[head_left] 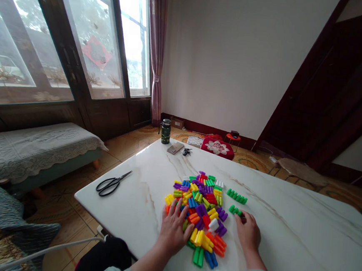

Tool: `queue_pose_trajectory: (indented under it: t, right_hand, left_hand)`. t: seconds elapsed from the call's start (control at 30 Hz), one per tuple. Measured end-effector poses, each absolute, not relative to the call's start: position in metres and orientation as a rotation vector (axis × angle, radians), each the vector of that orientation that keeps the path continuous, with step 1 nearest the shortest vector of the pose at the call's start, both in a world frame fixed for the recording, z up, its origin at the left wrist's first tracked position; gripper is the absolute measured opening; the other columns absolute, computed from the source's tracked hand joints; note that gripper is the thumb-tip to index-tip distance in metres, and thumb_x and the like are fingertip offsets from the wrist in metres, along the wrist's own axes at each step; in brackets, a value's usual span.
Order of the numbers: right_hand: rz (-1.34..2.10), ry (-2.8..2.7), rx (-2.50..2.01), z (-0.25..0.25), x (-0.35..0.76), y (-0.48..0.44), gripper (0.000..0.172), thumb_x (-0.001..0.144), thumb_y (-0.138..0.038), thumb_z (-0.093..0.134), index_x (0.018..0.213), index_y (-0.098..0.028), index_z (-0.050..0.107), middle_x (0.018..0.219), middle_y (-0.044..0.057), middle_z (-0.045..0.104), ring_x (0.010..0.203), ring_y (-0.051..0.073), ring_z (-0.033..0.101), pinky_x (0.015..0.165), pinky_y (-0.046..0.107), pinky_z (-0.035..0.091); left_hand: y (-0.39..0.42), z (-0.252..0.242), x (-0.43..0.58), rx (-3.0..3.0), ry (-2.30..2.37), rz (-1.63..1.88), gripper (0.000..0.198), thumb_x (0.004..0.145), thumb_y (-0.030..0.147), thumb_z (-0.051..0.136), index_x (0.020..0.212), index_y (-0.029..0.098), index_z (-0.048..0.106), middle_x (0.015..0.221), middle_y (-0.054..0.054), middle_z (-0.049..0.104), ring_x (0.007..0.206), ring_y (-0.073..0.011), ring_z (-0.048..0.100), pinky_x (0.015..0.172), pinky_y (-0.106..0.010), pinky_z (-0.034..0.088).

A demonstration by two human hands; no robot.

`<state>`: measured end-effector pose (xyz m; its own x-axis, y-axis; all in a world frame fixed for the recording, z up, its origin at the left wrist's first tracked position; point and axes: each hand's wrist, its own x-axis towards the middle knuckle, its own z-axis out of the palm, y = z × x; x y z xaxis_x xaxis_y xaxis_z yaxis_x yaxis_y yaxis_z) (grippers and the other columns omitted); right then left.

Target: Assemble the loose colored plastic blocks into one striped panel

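A heap of colourful plastic building pieces [200, 209], shaped like joined tubes, covers the middle of a white marble-patterned table [146, 178]. My left hand [173, 230] lies over the heap's near left side, fingers spread and touching pieces. To the right of the heap, my right hand [249, 233] has its fingertips closed on a green plastic piece [235, 210] at the tabletop. Just beyond it lies a row of joined green pieces [236, 196]. The right fingertips are partly hidden behind the hand.
Black-handled scissors [112, 185] lie on the left of the table. At its far corner stand a camouflage bottle [165, 132], a phone [175, 148] and keys [186, 152]. A bench with a lace cover [42, 149] is on the left.
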<state>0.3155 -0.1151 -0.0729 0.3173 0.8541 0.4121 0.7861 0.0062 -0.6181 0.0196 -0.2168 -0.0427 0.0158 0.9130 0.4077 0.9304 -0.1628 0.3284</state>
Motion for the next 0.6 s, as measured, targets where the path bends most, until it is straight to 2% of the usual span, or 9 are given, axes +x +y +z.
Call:
queue_pose_trajectory:
  t: [0.4, 0.6]
  right_hand:
    - [0.118, -1.471, -1.767, -0.073, 0.315, -0.114, 0.041, 0.073, -0.049, 0.047, 0.092, -0.017, 0.065, 0.090, 0.010, 0.065, 0.071, 0.022, 0.060, 0.062, 0.032, 0.044]
    - [0.140, -1.487, -1.823, -0.057, 0.305, -0.124, 0.035, 0.078, -0.038, 0.046, 0.098, -0.015, 0.063, 0.096, 0.011, 0.064, 0.079, 0.021, 0.061, 0.069, 0.029, 0.044]
  left_hand:
    - [-0.216, -0.041, 0.020, -2.236, -2.038, -0.836, 0.055, 0.085, 0.051, 0.050, 0.136, 0.031, 0.049, 0.149, -0.006, 0.039, 0.137, -0.0321, 0.029, 0.110, -0.055, 0.021]
    - [-0.215, -0.041, 0.023, -2.231, -2.037, -0.740, 0.052, 0.086, 0.045, 0.050, 0.135, 0.029, 0.050, 0.149, -0.007, 0.039, 0.137, -0.0319, 0.029, 0.109, -0.054, 0.022]
